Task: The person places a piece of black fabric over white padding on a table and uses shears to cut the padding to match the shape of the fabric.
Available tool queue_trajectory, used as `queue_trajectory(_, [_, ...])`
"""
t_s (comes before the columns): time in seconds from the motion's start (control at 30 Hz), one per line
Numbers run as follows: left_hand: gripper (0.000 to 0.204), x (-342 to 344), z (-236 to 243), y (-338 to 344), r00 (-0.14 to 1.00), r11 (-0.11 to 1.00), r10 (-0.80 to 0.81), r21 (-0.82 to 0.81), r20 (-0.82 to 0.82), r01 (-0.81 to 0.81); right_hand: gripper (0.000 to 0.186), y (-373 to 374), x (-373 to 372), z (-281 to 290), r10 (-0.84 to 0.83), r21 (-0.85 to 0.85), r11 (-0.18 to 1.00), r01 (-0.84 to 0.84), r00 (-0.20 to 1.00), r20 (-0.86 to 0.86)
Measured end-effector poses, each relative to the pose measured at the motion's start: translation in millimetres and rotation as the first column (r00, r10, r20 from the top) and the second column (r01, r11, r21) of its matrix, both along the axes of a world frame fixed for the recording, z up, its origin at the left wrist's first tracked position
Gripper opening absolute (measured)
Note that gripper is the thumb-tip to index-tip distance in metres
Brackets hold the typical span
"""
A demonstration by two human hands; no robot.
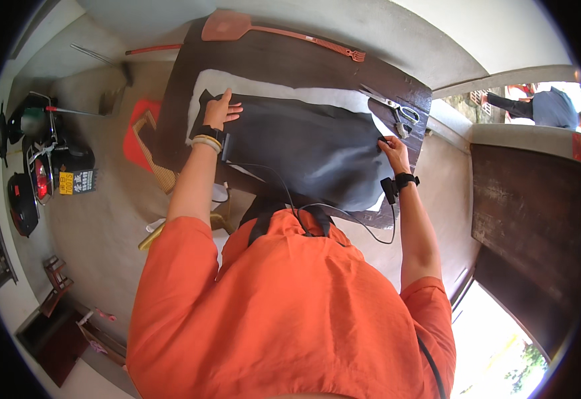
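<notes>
At the centre of the frame, a black fabric sheet [297, 146] lies over a white fabric layer [277, 84] on a dark brown wooden table [179, 110]; white shows along the top, left and right edges. The black sheet has soft folds and a sheen at lower right.

Left hand [221, 112], left of centre: wide, fingers spread and pointing right, at the sheet's upper left corner; cannot tell how firmly it presses. Right hand [395, 154], right of centre: narrow, thumb and fingers pinching the sheet's right edge. Both wrists carry black straps; the left also has a pale bangle [206, 141]. Thin black cable [364, 221] loops between the wrists, across the front of the orange shirt [304, 299].

Upper right of table: scissors [391, 104], blades toward upper left, just beside the white layer. Top of table: orange-red fly swatter [227, 26], handle running right.

Left side of frame: parked motorcycle [41, 169], red plastic chair [135, 143] by the table. Upper right: another person [551, 108] in dark clothes, well apart.
</notes>
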State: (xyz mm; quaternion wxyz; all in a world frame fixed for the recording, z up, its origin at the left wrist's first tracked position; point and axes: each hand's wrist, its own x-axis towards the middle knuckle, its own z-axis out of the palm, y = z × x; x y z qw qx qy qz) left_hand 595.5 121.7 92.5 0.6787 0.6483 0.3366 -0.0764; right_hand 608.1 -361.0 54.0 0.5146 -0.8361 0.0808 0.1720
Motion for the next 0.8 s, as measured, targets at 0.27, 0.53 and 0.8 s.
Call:
queue_trajectory(0.27, [0.026,-0.8,-35.2,-3.7,0.983,0.947,0.091,0.292,0.163,-0.136,0.032,20.5,-21.9,6.3,-0.141,-0.386,0.868,0.314,0.899,0.414])
queue_trajectory(0.53, [0.037,-46.0,-28.6,31.7,0.986,0.255,0.168,0.966,0.006,-0.05,0.036,-4.2,-141.0,-2.8,-0.645,-0.036,0.759,0.65,0.745,-0.171])
queue_trajectory(0.8, [0.051,-59.7,-31.3,31.6,0.939,0.405,0.265,0.909,-0.219,0.098,0.03,-27.1,-145.3,-27.6,-0.5,-0.03,0.855,0.518,0.805,-0.32])
